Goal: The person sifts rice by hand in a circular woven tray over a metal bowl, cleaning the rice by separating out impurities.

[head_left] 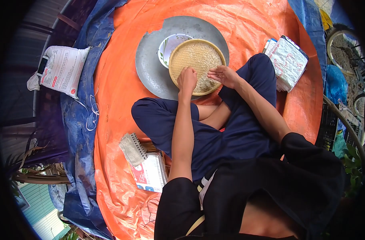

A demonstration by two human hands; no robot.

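At twelve o'clock, the basket (pixel 181 57) looks like matt woven fibre, the bowl (pixel 165 51) smooth and glossy, the tray (pixel 147 74) dull metal. The orange sheet (pixel 118 86) is shiny, creased plastic; at nine o'clock, the blue tarp (pixel 80 160) is crinkled plastic.

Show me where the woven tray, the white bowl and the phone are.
Woven tray (pixel 197 40): head view, on its far rim.
White bowl (pixel 164 49): head view, on its left inner wall.
Phone (pixel 43 65): head view, middle of its dark face.
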